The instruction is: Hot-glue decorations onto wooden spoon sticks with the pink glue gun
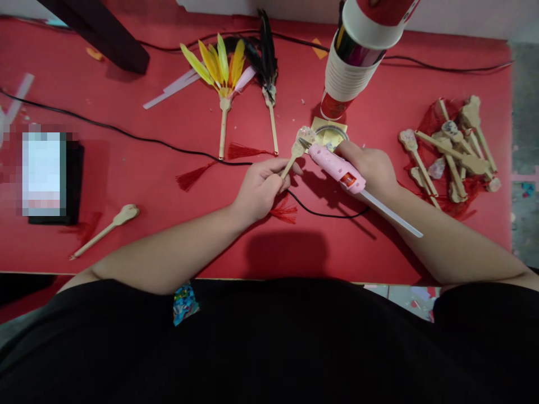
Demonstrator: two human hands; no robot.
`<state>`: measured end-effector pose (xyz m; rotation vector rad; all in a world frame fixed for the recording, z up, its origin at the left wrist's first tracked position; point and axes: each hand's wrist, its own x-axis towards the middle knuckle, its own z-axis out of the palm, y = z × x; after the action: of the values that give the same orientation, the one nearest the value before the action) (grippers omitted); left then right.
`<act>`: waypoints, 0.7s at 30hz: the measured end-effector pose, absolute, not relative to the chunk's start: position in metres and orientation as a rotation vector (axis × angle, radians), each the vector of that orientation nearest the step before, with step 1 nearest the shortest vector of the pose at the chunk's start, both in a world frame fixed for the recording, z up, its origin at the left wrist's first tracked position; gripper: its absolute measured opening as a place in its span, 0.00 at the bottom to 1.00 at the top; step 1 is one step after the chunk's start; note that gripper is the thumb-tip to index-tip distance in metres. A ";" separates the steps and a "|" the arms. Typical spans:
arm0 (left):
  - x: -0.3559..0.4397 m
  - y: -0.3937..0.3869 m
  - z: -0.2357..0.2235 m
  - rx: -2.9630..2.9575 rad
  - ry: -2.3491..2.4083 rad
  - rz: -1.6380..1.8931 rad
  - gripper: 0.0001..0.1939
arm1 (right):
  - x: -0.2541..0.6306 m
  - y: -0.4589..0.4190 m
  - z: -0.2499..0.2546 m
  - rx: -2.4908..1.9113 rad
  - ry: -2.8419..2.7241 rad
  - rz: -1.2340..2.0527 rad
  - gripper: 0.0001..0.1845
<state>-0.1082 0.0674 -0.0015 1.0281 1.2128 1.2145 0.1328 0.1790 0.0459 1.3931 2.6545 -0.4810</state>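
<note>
My left hand (266, 188) pinches the wooden handle of a small fan base (297, 148) whose rounded head is tilted up and to the right. A red tassel (284, 211) hangs below that hand. My right hand (368, 168) is wrapped round a pink hot glue gun (337, 165), its metal tip at the head of the fan base. From the gun's rear sticks a long, pale glue stick (393, 214). Behind the tip lies a roll of tape (332, 132) on yellowish paper, partly covered by my right hand.
Feather fans, one yellow (224, 104) and one black (269, 92), lie at the back. Stacked paper cups (351, 73) stand near my right hand. Several wooden fan bases (455, 151) are piled right; another (113, 224) lies left, near a phone (44, 174). A black cord (168, 147) crosses the red table.
</note>
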 end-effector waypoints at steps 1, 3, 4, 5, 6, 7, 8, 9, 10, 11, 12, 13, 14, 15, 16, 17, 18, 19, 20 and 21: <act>-0.108 0.068 -0.001 1.030 1.212 1.209 0.10 | 0.133 0.179 0.047 1.389 2.641 -0.467 0.17; -0.109 0.068 -0.001 1.034 1.206 1.206 0.10 | 0.133 0.180 0.047 1.396 2.624 -0.435 0.19; -0.109 0.068 0.000 1.035 1.201 1.207 0.10 | 0.133 0.181 0.047 1.400 2.620 -0.424 0.19; -0.109 0.068 0.000 1.037 1.197 1.208 0.10 | 0.133 0.181 0.046 1.402 2.618 -0.417 0.20; -0.110 0.068 0.000 1.038 1.195 1.207 0.10 | 0.134 0.182 0.045 1.407 2.616 -0.411 0.20; -0.110 0.069 0.001 1.039 1.197 1.203 0.11 | 0.134 0.182 0.045 1.402 2.620 -0.415 0.21; -0.110 0.069 0.001 1.040 1.201 1.198 0.11 | 0.134 0.183 0.044 1.401 2.623 -0.419 0.22; -0.111 0.069 0.001 1.041 1.205 1.193 0.11 | 0.135 0.184 0.044 1.402 2.623 -0.425 0.22; -0.111 0.069 0.001 1.041 1.208 1.190 0.11 | 0.135 0.185 0.043 1.410 2.619 -0.431 0.23; -0.111 0.070 0.001 1.039 1.209 1.188 0.11 | 0.135 0.186 0.042 1.430 2.608 -0.433 0.23; -0.112 0.070 0.002 1.037 1.210 1.187 0.11 | 0.136 0.187 0.041 1.449 2.598 -0.436 0.23; -0.111 0.070 0.002 1.035 1.211 1.187 0.11 | 0.136 0.189 0.039 1.476 2.595 -0.430 0.23; -0.111 0.070 0.002 1.031 1.209 1.189 0.11 | 0.137 0.191 0.037 1.504 2.601 -0.417 0.22; -0.110 0.069 0.003 1.027 1.205 1.194 0.11 | 0.138 0.192 0.035 1.516 2.618 -0.406 0.22; -0.110 0.069 0.004 1.023 1.198 1.201 0.11 | 0.138 0.194 0.033 1.525 2.637 -0.394 0.21; -0.109 0.068 0.005 1.020 1.189 1.207 0.11 | 0.139 0.196 0.031 1.533 2.653 -0.385 0.21; -0.108 0.068 0.006 1.017 1.179 1.213 0.11 | 0.139 0.198 0.029 1.550 2.663 -0.379 0.20; -0.107 0.068 0.006 1.012 1.174 1.215 0.12 | 0.140 0.199 0.028 1.582 2.665 -0.380 0.19; -0.106 0.068 0.007 1.005 1.173 1.215 0.13 | 0.141 0.200 0.027 1.621 2.669 -0.404 0.19; -0.106 0.068 0.007 0.996 1.177 1.214 0.13 | 0.142 0.200 0.025 1.666 2.681 -0.451 0.18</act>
<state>-0.1060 0.0677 0.0070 0.9955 1.1773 1.2140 0.1418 0.2002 0.0255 1.6656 2.6811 -0.4506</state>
